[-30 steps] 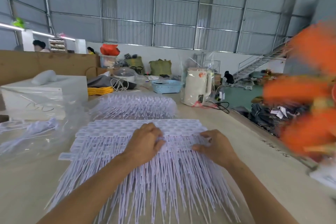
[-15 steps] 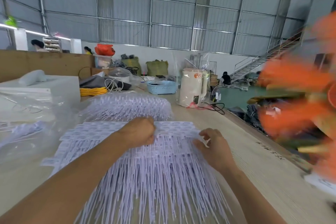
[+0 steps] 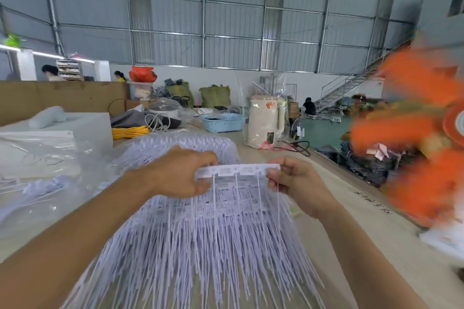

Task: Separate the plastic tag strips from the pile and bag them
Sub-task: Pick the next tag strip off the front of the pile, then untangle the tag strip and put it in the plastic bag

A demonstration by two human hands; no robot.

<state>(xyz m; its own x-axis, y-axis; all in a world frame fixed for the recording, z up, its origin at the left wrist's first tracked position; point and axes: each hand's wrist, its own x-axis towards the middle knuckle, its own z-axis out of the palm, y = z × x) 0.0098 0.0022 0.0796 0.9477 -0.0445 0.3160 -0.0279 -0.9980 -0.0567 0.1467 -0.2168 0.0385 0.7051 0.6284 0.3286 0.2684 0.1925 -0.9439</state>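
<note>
A white plastic tag strip (image 3: 238,170) with thin tails hanging down is lifted above the pile of tag strips (image 3: 200,246) on the table (image 3: 356,238). My left hand (image 3: 180,173) pinches the strip's left end and my right hand (image 3: 296,183) pinches its right end. A second heap of strips (image 3: 180,145) lies just behind my hands. Clear plastic bags (image 3: 42,165) lie crumpled at the left, some holding strips.
A white box (image 3: 88,125) stands at the far left, with yellow cord (image 3: 129,132) beside it. A blue basket (image 3: 223,123) and a cream kettle (image 3: 266,120) stand further back. A blurred orange object (image 3: 414,138) fills the right side. People sit in the distance.
My hands went from pressing on the flat pile to pinching one strip and lifting it clear. The view moved closer to the pile.
</note>
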